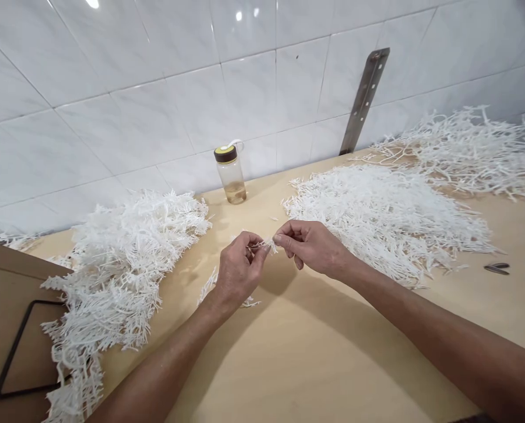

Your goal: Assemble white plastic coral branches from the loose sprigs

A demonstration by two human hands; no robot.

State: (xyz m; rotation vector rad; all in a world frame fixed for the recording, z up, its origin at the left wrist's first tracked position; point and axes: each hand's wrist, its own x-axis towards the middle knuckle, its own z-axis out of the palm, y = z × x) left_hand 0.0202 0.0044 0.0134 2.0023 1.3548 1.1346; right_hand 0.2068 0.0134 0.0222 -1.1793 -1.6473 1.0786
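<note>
Over the middle of the table, my left hand [240, 267] and my right hand [310, 245] meet at the fingertips. Between them is a small white branched strand [271, 244], pinched from both sides. Most of what my left fingers hold is hidden by the hand. Under and behind my left hand, a few more white strands [207, 286] lie on the wood. A large heap of white branched strands [143, 252] is on the left, and a flatter pile of straighter white strands [377, 217] lies just beyond my right hand.
A clear bottle [233, 176] with a dark and yellow lid stands near the tiled wall. Small metal snips [497, 268] lie at the right. Another white pile [478, 147] sits at the back right. A metal bracket [365, 100] leans on the wall. A cardboard box [10, 294] is at left.
</note>
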